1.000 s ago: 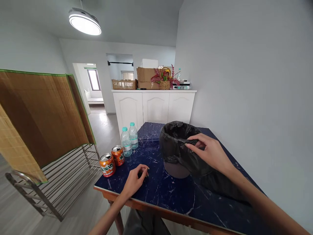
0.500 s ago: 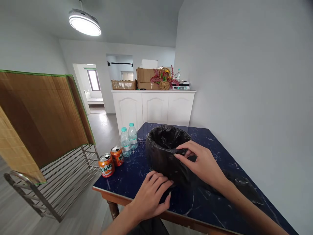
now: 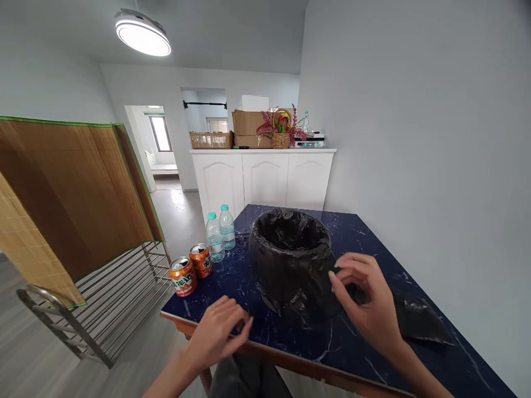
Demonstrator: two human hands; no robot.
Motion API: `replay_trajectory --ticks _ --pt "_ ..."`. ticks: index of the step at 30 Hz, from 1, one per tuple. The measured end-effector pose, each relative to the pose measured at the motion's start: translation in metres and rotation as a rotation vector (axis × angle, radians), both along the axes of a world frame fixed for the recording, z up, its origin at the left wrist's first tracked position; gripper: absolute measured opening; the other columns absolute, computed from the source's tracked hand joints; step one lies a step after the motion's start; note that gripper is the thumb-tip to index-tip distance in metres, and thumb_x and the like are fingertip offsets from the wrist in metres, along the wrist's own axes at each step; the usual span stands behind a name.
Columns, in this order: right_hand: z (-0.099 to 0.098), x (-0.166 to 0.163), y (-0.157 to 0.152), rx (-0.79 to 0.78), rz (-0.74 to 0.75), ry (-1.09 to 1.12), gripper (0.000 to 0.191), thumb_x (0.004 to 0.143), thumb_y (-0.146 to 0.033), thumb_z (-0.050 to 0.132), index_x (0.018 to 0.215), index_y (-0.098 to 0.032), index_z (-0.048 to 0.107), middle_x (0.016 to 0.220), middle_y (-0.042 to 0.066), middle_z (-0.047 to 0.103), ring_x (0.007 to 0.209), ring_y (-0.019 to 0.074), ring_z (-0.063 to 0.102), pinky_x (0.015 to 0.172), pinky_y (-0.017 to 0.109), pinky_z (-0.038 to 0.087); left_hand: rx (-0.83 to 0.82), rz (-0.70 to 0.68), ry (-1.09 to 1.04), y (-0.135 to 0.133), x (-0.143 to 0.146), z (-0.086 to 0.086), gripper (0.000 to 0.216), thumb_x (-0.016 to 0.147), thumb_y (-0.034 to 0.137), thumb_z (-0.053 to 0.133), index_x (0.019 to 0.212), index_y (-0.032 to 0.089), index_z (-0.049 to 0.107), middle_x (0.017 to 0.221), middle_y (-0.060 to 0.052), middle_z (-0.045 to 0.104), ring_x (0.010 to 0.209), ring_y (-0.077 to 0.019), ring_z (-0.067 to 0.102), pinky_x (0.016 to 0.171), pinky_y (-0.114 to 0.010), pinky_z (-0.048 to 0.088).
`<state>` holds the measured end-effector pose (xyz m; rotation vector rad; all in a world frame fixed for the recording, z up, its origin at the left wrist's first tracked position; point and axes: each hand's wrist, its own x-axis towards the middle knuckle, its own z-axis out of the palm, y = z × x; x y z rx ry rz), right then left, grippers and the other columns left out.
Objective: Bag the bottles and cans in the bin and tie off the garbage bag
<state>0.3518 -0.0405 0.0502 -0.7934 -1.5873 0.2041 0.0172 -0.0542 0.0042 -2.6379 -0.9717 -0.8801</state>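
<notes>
A bin lined with a black plastic bag [image 3: 294, 279] stands upright on the dark blue marbled table [image 3: 344, 345]. The bag is folded over the rim and hangs down outside. My right hand [image 3: 367, 296] hovers just right of the bin, fingers loosely curled, the thumb a little apart, nothing between them. Near the table's front edge, left of the bin, is my left hand [image 3: 218, 331]; its fingers are bent and the thumb is apart, with nothing seen in it. A folded piece of black plastic [image 3: 423, 318] lies right of my right hand.
Two orange drink cans [image 3: 183, 277] and two clear bottles with turquoise caps [image 3: 215, 237] stand along the table's left edge. A metal rack [image 3: 112, 304] draped with a bamboo mat is at left. Behind stands a white cabinet [image 3: 265, 177]; a wall [image 3: 435, 166] borders the right.
Both hands have come off the black bag. My right hand has moved right, away from the rim; my left has moved left. The bag's front now hangs smoother over the bin.
</notes>
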Motion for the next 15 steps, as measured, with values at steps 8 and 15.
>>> replay_trajectory --ticks 8,15 --pt "-0.102 0.024 -0.026 -0.564 0.178 0.156 0.037 0.106 -0.051 0.059 0.081 -0.024 0.063 0.052 -0.005 0.050 0.044 0.0124 0.049 0.054 0.027 0.047 0.272 0.486 -0.221 0.064 -0.040 0.078 0.012 0.105 0.033 0.057 0.109 0.022 0.060 0.109 -0.011 0.069 0.103 -0.0309 0.062 0.092 -0.046 0.048" --pt "-0.138 0.040 -0.009 -0.839 0.238 0.068 0.051 0.101 -0.070 0.054 0.079 -0.024 0.060 0.051 -0.005 0.053 0.046 0.0142 0.051 0.058 0.029 0.046 0.210 0.814 -0.076 0.176 -0.054 0.118 0.051 0.102 0.045 0.053 0.141 0.012 0.053 0.145 -0.025 0.056 0.133 -0.0423 0.050 0.108 -0.055 0.043"
